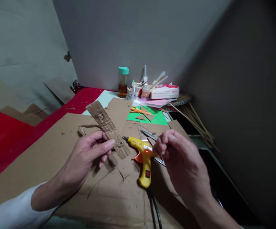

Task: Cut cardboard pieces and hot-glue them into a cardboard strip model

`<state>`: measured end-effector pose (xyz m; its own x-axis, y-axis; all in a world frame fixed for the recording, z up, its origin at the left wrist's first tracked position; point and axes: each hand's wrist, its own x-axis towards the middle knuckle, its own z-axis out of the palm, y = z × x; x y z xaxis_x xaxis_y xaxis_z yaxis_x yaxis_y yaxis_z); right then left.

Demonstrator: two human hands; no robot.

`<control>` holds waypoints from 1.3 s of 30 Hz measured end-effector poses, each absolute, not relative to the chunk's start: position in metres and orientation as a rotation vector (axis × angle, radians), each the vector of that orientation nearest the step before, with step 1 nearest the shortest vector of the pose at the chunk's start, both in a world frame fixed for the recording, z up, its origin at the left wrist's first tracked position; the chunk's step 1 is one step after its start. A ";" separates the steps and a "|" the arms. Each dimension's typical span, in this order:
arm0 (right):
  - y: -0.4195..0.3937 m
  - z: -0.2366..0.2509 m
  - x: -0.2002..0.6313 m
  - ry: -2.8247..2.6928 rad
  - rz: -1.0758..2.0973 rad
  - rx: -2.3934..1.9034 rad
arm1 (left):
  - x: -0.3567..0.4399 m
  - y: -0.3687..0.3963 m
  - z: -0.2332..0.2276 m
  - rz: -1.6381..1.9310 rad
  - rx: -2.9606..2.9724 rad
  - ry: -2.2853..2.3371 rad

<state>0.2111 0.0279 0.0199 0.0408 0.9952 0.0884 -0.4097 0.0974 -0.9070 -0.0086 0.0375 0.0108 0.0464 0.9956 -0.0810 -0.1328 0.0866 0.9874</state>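
Between the thumb and fingers of my left hand is a strip of brown cardboard, creased, with rough torn patches on its face. It slants from upper left to lower right above the table. My right hand is raised with its fingers curled together; whatever may be in them is hidden. Just left of those fingers, a yellow hot glue gun lies on cardboard with a red light lit and its nozzle pointing up-left. Metal scissors lie partly behind the glue gun and my right hand.
Cardboard sheets cover much of the red-topped table. Orange scissors and cardboard scraps rest on green paper. Farther back stand a teal-lidded bottle, cups of tools and a tissue pack. Thin sticks lie right.
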 end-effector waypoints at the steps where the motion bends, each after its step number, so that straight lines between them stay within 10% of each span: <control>1: 0.028 0.018 0.210 -0.944 1.336 -0.829 | -0.010 0.038 0.013 1.189 1.092 1.115; 39: 0.030 0.004 0.213 -1.479 0.977 -1.029 | -0.032 0.056 0.029 1.291 0.726 0.774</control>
